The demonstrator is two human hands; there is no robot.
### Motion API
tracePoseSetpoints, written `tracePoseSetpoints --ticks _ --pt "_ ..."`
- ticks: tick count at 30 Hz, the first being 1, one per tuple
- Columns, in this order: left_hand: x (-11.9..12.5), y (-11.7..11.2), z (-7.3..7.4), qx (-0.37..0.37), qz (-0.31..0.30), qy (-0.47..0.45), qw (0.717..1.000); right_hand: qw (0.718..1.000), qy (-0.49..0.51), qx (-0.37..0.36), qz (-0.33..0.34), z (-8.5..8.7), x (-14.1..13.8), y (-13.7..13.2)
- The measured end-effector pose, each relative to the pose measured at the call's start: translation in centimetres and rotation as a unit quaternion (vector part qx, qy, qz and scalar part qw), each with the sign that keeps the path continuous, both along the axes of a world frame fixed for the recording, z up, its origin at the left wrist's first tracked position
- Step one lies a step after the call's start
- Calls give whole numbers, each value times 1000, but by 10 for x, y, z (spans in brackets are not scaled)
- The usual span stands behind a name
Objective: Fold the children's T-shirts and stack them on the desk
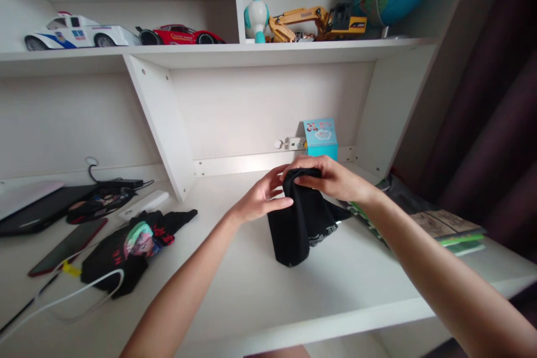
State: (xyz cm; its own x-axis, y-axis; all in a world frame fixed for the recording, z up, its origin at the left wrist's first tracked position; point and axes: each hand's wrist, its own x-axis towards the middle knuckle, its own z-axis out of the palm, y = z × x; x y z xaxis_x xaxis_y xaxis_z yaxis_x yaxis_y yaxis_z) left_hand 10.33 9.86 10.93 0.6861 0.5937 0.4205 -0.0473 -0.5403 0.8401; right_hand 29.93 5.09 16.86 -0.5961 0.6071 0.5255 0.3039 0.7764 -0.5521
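The right hand [323, 176] curls its fingers closed over the top fold of a black cloth [293, 235], gripping it, while the left hand [262, 197] is open, its spread fingers against the cloth's side. The cloth looks light, soft and limp, so its folded top edge seems the best place to hold. It stands at the center of the frame, its lower end at or just above a white desk [235, 302], with a small blue box [321, 139] behind it and a crumpled black garment [126, 251] to the left.
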Motion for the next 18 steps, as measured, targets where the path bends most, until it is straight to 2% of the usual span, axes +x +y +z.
tracePoseSetpoints --ticks 2,4,6,10,12,14,16,18 --pt "17 -9 11 -49 -42 -32 997 999 22 23 -31 5 5 -3" --pt "20 -11 16 -75 -40 -20 996 996 44 41 -71 10 12 -9" --pt "16 -10 19 -66 -11 -18 998 994 53 41 -88 12 19 -17" --pt "2 -12 34 -2 82 -114 990 997 27 14 -76 15 26 -28" --pt "-2 -17 43 5 86 -125 988 996 12 22 -81 16 27 -29" --pt "-6 -24 51 -5 43 -54 998 994 -8 46 -97 18 29 -28" --pt "-8 -30 53 0 -4 65 998 986 -32 93 -133 22 29 -30" --pt "-12 -32 49 40 0 159 986 965 -35 165 -202 28 28 -37"
